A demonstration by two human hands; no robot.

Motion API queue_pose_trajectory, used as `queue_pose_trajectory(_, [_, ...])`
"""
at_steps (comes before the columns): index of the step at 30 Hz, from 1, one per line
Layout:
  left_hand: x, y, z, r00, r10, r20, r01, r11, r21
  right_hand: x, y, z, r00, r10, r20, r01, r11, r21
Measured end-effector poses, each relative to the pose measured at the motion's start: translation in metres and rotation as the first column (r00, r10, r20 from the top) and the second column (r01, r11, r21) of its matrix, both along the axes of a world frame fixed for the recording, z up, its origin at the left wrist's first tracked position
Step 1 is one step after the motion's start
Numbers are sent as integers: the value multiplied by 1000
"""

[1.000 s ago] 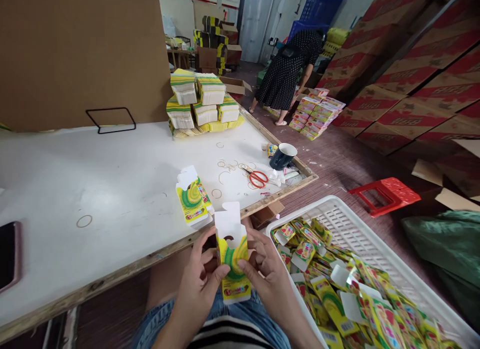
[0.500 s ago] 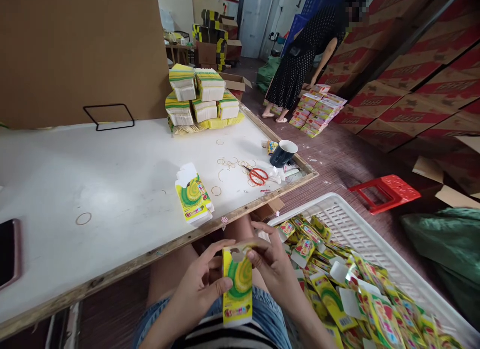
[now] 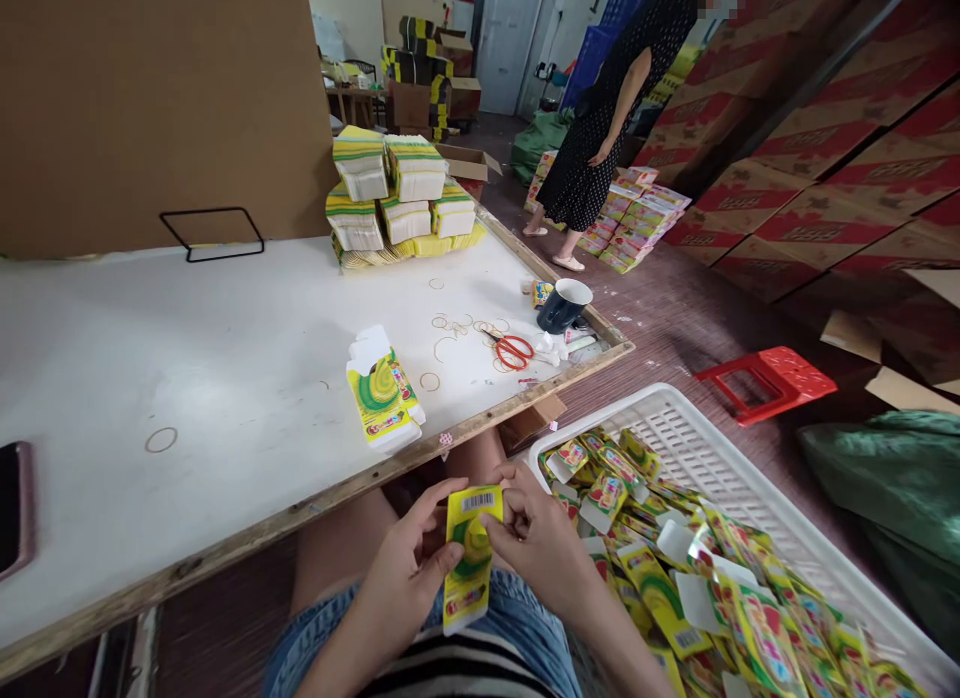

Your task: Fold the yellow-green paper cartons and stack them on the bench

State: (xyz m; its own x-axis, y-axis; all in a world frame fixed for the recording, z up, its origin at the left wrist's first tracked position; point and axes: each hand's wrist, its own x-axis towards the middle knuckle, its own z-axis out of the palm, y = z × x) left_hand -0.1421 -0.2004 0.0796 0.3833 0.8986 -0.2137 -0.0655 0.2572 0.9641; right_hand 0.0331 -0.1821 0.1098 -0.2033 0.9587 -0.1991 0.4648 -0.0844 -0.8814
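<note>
A small yellow and green carton [image 3: 470,558] is upright over my lap, with a barcode showing at its top end. My left hand [image 3: 409,558] grips its left side, thumb on the front face. My right hand [image 3: 529,523] is at its upper right edge, thumb against the front and fingers curled; those behind the carton are hidden. On the table ahead lie several flattened cartons [image 3: 381,393] of the same print. To my right, a white plastic basket [image 3: 667,403] holds many similar cartons, some with white flaps sticking out.
The white table [image 3: 247,378] has a raised wooden edge. On it are bundled carton stacks [image 3: 409,193], red-handled scissors [image 3: 512,351], a dark mug [image 3: 564,306], loose rubber bands and a phone [image 3: 15,508]. A red stool [image 3: 780,378] and a person [image 3: 622,108] are beyond.
The carton's open top now shows a barcode panel, folded over the cut-out. My right hand has closed in along its edge. The person in the back has straightened up.
</note>
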Motion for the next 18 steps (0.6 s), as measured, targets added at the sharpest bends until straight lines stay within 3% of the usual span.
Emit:
queue_pose_trajectory(5, [2, 3, 0, 999, 32, 17, -31, 998, -53, -2, -2, -2, 1000, 28, 11, -27, 998, -48])
queue_pose_trajectory(11, [4, 5, 1, 997, 68, 25, -66, 994, -87, 1, -3, -10, 999, -18, 31, 18, 1000, 18])
queue_pose_trajectory(14, [5, 7, 3, 992, 123, -14, -124, 987, -101, 8, -4, -15, 1000, -8, -9, 9, 996, 84])
queue_pose_trajectory(18, [14, 4, 4, 988, 142, -57, -146, 987, -66, 14, -6, -20, 983, -96, -158, 123, 978, 168])
